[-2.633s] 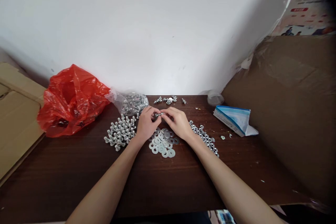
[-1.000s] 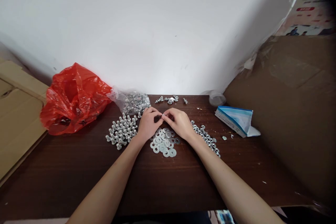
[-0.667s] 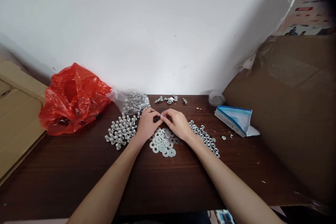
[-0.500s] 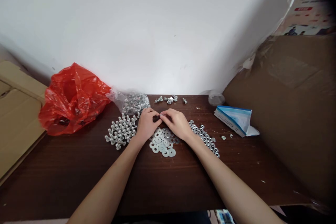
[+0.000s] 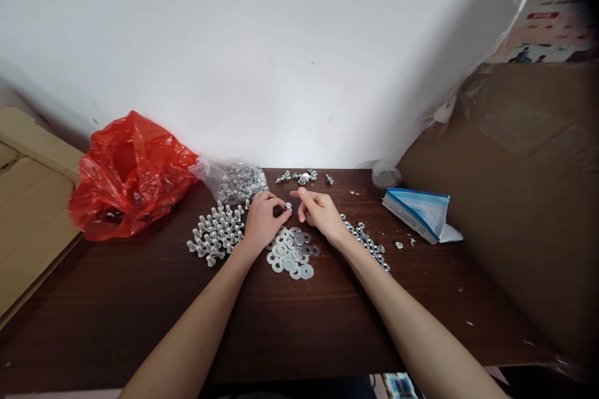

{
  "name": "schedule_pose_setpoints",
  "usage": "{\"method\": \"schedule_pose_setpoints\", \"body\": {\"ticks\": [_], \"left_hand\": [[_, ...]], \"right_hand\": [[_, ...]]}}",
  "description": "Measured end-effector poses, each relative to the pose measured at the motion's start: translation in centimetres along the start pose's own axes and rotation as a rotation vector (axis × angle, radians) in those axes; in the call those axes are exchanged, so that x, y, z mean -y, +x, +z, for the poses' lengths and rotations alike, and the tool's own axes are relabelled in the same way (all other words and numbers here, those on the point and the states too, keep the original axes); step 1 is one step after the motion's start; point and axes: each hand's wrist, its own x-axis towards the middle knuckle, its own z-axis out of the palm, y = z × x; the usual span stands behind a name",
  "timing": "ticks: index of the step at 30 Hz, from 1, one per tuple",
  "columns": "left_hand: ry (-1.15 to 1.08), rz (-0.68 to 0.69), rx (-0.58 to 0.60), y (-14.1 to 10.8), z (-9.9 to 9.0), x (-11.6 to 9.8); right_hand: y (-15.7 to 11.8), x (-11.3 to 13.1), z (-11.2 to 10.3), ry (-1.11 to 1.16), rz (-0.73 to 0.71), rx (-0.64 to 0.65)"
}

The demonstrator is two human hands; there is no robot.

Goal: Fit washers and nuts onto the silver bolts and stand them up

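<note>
Since half a second ago, your right hand (image 5: 322,216) comes away from the small fastener (image 5: 288,206), its fingers opening, while your left hand (image 5: 264,221) keeps nearly the same place.

In the head view, your left grip is narrow: thumb and forefinger pinch the fastener, which sits at 2 o'clock from the middle of that hand, near the centre of the bench (image 5: 281,324). Your right grip is wide, thumb and fingers spread, with nothing seen in it.

The relation that counts is the short gap between the fastener and your right fingertips: it lies at about 9 o'clock from them, just beside and not touching. Your left hand is the nearer, being in contact. The fastener's bright end shows, but it is too small and too covered for you to tell its long axis surely.

Taken from the fastener, the washers (image 5: 289,255) lie at 6 o'clock, the bolts (image 5: 216,234) at 8 and the nuts (image 5: 366,243) at 4, close by your right wrist. Some assembled pieces (image 5: 303,179) rest at 1 o'clock, and a clear bag of hardware (image 5: 241,185) at 10.
</note>
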Motion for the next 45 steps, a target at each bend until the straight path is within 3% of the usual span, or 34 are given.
{"method": "schedule_pose_setpoints", "body": {"ticks": [4,13,20,28,35,45], "left_hand": [[0.002,0.005,0.008,0.0,0.0,0.0],[-0.01,0.015,-0.002,0.0,0.0,0.0],[0.007,0.001,0.013,0.0,0.0,-0.1],[0.007,-0.003,0.025,0.0,-0.1,-0.2],[0.022,-0.024,0.045,0.0,-0.3,-0.5],[0.04,-0.026,0.055,0.0,-0.3,-0.4]], "right_hand": [[-0.1,0.3,0.2,0.22,0.192,0.12],[0.1,0.4,-0.6,0.275,0.247,-0.049],[-0.4,1.0,-0.1,0.31,0.321,0.142],[0.0,0.4,-0.7,0.281,0.279,-0.012],[-0.5,1.3,-0.1,0.275,0.341,0.158],[-0.1,0.7,-0.7,0.221,0.29,0.045]]}}
